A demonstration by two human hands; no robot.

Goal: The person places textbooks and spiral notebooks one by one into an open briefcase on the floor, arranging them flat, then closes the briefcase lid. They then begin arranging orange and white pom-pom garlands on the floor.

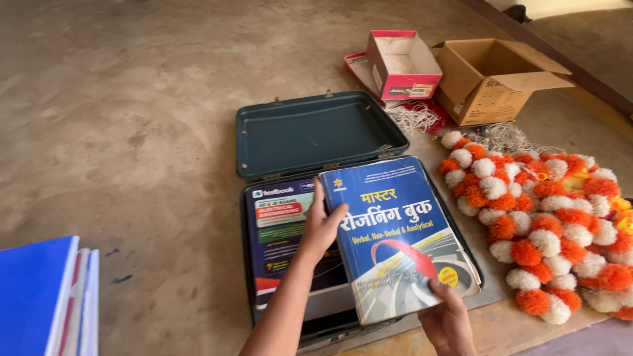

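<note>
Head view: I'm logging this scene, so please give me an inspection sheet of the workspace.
Surface: bare concrete floor.
Job's things: thick blue book held over open green suitcase; dark book lies inside.
Clutter: orange-and-white garlands, cardboard box, pink-edged box, blue book stack.
Grips: left hand on book's left edge, right hand at its bottom edge.
Cables: white string bundle.
Surroundings: raised ledge.

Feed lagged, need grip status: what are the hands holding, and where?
Both hold the blue book: left hand on its left edge, right hand at its bottom edge.
</note>
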